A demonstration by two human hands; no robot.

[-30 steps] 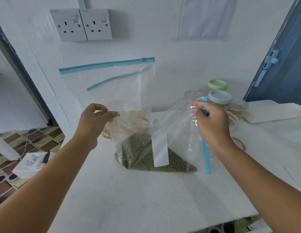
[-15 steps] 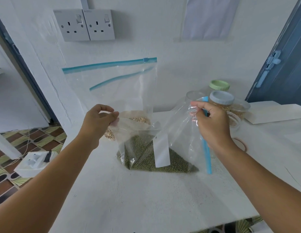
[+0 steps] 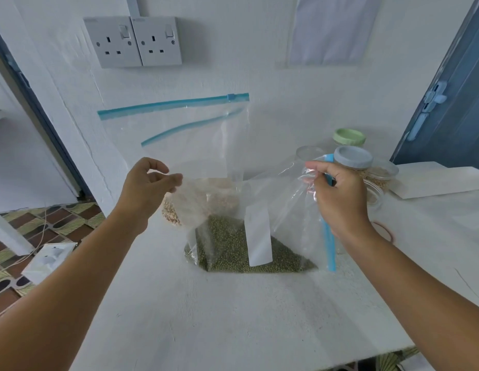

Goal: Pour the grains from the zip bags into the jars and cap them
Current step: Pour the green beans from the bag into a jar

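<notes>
A clear zip bag of green grains [image 3: 233, 245] with a white label rests on the white table [image 3: 233, 317], stretched between both hands. My left hand [image 3: 147, 188] pinches the bag's left upper corner. My right hand [image 3: 337, 194] grips the bag's blue zip strip [image 3: 329, 245], which hangs down below the hand. Behind stands a second zip bag with beige grains [image 3: 170, 212], its blue zip top [image 3: 174, 104] leaning on the wall. An open clear jar [image 3: 308, 153] sits just behind my right hand.
A jar with a grey-blue lid [image 3: 353, 158], a green-lidded jar [image 3: 349, 136] and an open jar of beige grains [image 3: 380, 175] crowd the back right. A rubber band [image 3: 385, 231] and a white board [image 3: 434, 180] lie to the right. The table's left edge drops to a tiled floor.
Both hands keep their hold on the green-grain bag and have hardly moved. Only the view has shifted slightly.
</notes>
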